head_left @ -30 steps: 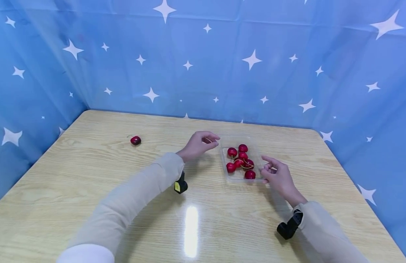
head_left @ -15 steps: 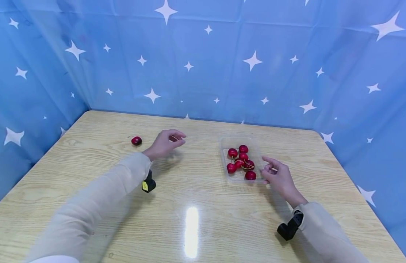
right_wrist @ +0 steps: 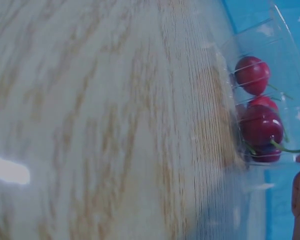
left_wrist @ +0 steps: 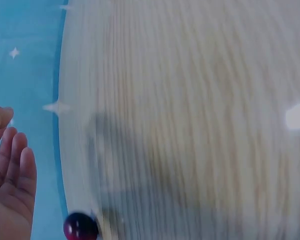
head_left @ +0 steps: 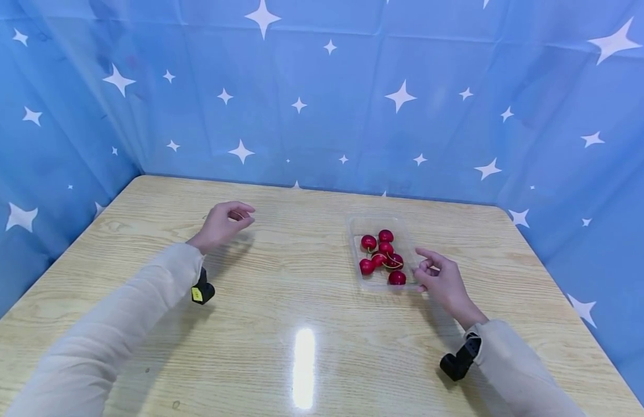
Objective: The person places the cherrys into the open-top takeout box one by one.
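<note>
My left hand (head_left: pixel 223 223) hovers over the left part of the table, fingers bent and nothing held between them. A dark red cherry (left_wrist: pixel 80 226) lies on the table close to that hand in the left wrist view; in the head view the hand hides it, with only a bit of stem showing. A clear plastic container (head_left: pixel 355 277) stands right of centre with several red cherries (head_left: pixel 385 248) inside, some with green stems. At its near right corner, my right hand (head_left: pixel 444 284) pinches the rim between thumb and fingers; the exact contact is partly hidden.
The light wooden table (head_left: pixel 280 289) ends at its far edge against a blue curtain (head_left: pixel 322 116) with white stars. A bright light reflection lies on the near middle of the table. Both wrists carry small black cameras.
My left hand has moved left from beside the container to over the lone cherry, which it now covers in the head view. The right hand and container have stayed in place.
</note>
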{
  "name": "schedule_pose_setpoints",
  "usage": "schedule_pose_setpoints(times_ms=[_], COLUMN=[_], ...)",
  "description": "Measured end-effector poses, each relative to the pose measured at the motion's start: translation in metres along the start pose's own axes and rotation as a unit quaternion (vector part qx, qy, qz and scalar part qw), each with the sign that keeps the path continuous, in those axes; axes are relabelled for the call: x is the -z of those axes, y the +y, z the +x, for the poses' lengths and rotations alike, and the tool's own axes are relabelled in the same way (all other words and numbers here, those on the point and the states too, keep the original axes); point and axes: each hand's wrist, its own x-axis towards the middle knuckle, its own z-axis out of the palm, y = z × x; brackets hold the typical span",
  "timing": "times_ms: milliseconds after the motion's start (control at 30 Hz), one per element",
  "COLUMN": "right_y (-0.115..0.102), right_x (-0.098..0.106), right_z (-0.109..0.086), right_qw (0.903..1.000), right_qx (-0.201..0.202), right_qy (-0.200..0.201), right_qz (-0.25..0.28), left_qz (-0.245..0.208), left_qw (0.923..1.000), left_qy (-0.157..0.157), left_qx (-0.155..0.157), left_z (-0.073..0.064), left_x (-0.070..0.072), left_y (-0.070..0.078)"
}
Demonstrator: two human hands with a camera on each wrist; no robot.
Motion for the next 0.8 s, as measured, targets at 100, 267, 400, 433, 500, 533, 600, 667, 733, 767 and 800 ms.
schedule_pose_setpoints(times_ms=[100, 267, 400, 433, 500, 533, 600, 667, 733, 767, 800], right_y=[0.0, 0.001, 0.001, 0.001, 0.001, 0.001, 0.001, 0.001, 0.001, 0.001, 0.0], right_x=[0.0, 0.001, 0.001, 0.001, 0.001, 0.0, 0.0, 0.0, 0.0, 0.0, 0.0], right_z=[0.0, 0.0, 0.0, 0.0, 0.0, 0.0, 0.0, -0.001, -0.001, -0.001, -0.001], right_qw=[1.0, 1.0, 1.0, 1.0, 1.0, 1.0, 1.0, 1.0, 1.0, 1.0, 1.0], right_qx=[0.0, -0.004, -0.006, -0.005, -0.003, -0.002, -0.002, -0.002, -0.003, -0.003, -0.004], right_qy=[0.001, 0.0, 0.001, 0.001, 0.001, 0.0, -0.001, -0.001, -0.001, -0.001, -0.001], right_qz=[-0.001, -0.002, 0.0, 0.001, 0.003, 0.005, 0.007, 0.007, 0.007, 0.006, 0.005], left_qz=[0.007, 0.021, 0.032, 0.032, 0.037, 0.038, 0.04, 0.043, 0.044, 0.047, 0.049], left_qw=[0.9997, 0.9974, 0.9948, 0.994, 0.9933, 0.9928, 0.992, 0.9917, 0.9919, 0.9921, 0.9921], left_qy=[0.024, 0.068, 0.089, 0.094, 0.098, 0.101, 0.106, 0.103, 0.092, 0.083, 0.074], left_qx=[-0.006, 0.011, 0.038, 0.044, 0.049, 0.051, 0.055, 0.063, 0.076, 0.082, 0.089], left_z=[0.001, 0.005, 0.004, 0.004, 0.003, 0.002, 0.001, -0.001, -0.003, -0.004, -0.006], left_x=[0.008, 0.021, 0.03, 0.032, 0.034, 0.035, 0.038, 0.041, 0.043, 0.045, 0.046], left_y=[-0.008, -0.023, -0.029, -0.031, -0.034, -0.035, -0.039, -0.04, -0.04, -0.04, -0.04])
